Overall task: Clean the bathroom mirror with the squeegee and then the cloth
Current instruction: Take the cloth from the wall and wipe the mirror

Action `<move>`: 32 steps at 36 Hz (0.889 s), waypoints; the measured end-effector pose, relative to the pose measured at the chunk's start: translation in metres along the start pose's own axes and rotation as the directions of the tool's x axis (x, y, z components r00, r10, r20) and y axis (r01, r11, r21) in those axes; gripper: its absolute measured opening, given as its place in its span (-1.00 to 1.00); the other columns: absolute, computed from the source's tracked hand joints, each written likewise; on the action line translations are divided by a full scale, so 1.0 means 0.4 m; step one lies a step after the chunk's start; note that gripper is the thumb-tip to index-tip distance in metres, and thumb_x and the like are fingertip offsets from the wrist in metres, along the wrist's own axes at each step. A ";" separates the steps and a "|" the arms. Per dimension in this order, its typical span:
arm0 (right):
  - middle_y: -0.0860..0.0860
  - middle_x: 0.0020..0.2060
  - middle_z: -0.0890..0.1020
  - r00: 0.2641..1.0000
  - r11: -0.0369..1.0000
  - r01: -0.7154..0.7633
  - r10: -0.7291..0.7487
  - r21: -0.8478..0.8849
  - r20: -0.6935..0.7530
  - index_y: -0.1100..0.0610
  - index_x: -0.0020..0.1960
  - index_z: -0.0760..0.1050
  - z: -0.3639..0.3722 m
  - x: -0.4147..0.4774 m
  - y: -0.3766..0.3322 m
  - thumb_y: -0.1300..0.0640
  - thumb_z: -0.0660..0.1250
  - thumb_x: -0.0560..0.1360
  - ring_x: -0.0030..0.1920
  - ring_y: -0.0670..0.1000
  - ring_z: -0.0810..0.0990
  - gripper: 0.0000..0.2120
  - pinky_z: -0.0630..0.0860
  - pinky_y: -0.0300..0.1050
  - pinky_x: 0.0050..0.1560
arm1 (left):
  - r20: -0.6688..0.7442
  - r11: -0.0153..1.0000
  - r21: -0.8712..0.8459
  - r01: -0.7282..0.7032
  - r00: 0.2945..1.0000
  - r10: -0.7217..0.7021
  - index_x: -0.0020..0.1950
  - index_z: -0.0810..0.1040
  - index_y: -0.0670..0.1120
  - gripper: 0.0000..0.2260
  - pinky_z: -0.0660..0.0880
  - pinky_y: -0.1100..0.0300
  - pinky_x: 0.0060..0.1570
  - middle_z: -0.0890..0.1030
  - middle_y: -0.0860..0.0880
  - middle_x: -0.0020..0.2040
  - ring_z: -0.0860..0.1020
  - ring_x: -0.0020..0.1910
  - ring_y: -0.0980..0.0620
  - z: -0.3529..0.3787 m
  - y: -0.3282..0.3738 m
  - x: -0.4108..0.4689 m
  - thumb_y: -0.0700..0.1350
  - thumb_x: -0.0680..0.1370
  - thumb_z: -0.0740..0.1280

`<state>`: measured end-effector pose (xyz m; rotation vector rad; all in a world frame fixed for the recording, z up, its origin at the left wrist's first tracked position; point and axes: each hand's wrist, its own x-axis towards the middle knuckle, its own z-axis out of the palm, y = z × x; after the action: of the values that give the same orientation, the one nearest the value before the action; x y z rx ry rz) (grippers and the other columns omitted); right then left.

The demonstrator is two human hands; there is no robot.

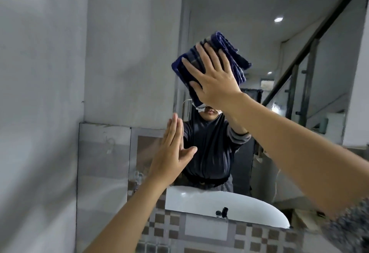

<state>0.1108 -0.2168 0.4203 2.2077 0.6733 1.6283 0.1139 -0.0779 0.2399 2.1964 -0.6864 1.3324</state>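
Note:
The mirror (259, 33) fills the upper right of the view and reflects a person in a dark top, a ceiling and a stair rail. My right hand (213, 79) lies flat with fingers spread, pressing a folded dark blue checked cloth (233, 53) against the glass near the mirror's left side. My left hand (171, 153) is open with straight fingers, its edge resting by the mirror's left edge, lower down. No squeegee is in view.
A grey plastered wall (60, 73) runs along the left. Below the mirror are brown and grey checked tiles (199, 230). A white basin with a dark tap shows as a reflection at the mirror's bottom.

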 end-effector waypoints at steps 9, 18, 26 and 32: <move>0.08 0.51 0.11 0.960 0.962 0.242 -0.219 -0.130 0.172 -0.11 0.49 0.09 -0.042 -0.135 0.171 -0.12 -0.01 0.55 0.51 0.13 0.03 -0.49 -0.07 0.09 0.49 | -0.035 1.000 0.012 0.002 0.999 -0.001 0.51 -0.16 -0.10 -0.18 0.47 -0.03 0.23 -0.15 -0.02 0.53 -0.10 0.51 0.02 -0.005 0.010 -0.002 0.07 0.48 0.32; 0.04 0.53 0.01 0.957 0.962 -0.266 0.270 -0.052 0.101 -0.15 0.50 -0.01 -0.054 -0.315 0.309 -0.13 -0.02 0.54 0.52 0.10 -0.06 -0.47 -0.17 0.04 0.49 | -0.007 0.999 -0.018 0.036 0.999 -0.036 0.48 -0.24 -0.01 -0.20 -0.14 0.46 0.30 -0.23 0.06 0.52 -0.24 0.48 0.16 -0.011 0.033 -0.002 0.10 0.51 0.28; 0.01 0.53 -0.08 0.689 0.676 -0.720 0.723 0.159 0.045 -0.16 0.50 -0.05 -0.021 -0.426 0.271 -0.08 0.06 0.56 0.52 0.05 -0.14 -0.45 -0.19 0.03 0.48 | -0.012 0.995 0.006 0.098 0.995 -0.098 0.49 -0.23 -0.04 -0.20 -0.16 0.55 0.27 -0.24 0.05 0.52 -0.22 0.49 0.13 -0.004 0.043 -0.013 0.09 0.50 0.27; 0.05 0.53 -0.08 0.423 0.389 -0.856 0.905 0.341 0.030 -0.14 0.50 -0.02 0.016 -0.418 0.130 -0.06 0.11 0.54 0.52 0.07 -0.15 -0.42 -0.19 0.10 0.46 | -0.007 0.996 0.011 0.088 0.996 -0.088 0.50 -0.24 -0.06 -0.18 0.02 0.13 0.44 -0.29 0.06 0.51 -0.21 0.49 0.11 0.007 0.033 -0.046 0.16 0.47 0.23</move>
<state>0.0861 -0.3512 0.3105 2.9480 -0.4525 2.3063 0.1002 -0.0865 0.2241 2.2037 -0.5740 1.3018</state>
